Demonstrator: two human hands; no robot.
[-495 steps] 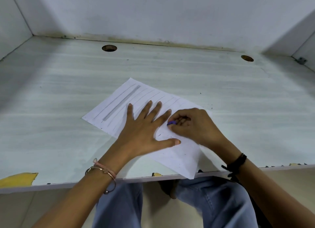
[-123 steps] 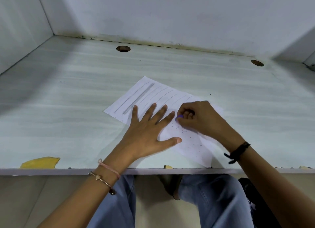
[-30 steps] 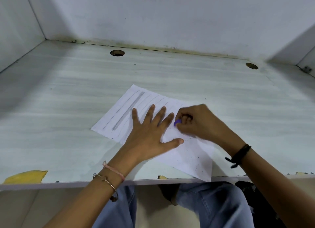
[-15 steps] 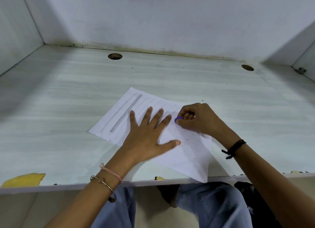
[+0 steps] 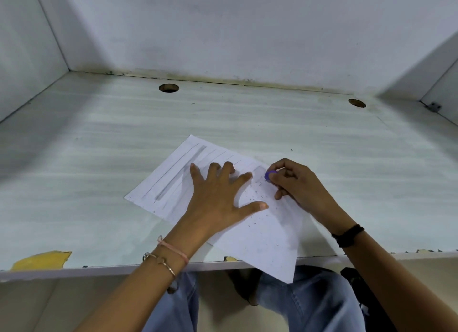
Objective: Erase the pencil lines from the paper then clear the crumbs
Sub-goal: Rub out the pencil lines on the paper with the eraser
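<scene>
The fingers (image 5: 280, 180) of the right hand (image 5: 300, 190) are curled tight round a small purple eraser (image 5: 269, 175). They pinch it and press it down on the paper (image 5: 267, 242), close to the paper's far edge.

A moment ago the eraser was right next to the pointing finger of the left hand (image 5: 215, 200). Now it has slid away to the right, and there is a gap between them. The rubbing seems to go back and forth over the same bit.

The left hand lies flat with its fingers spread wide. It holds nothing and just presses the paper down so it does not slip.

Little dark crumbs (image 5: 257, 197) dot the paper between the two hands and nearer the person (there look to be more than before). That part of the paper now looks almost clean.

On the left part, dark pencil lines (image 5: 178, 175) are still there, one of them thick. So I think the job is about half done, and the crumbs come last.

The paper sits on the pale surface (image 5: 99, 183), and one corner hangs over the front edge.
</scene>
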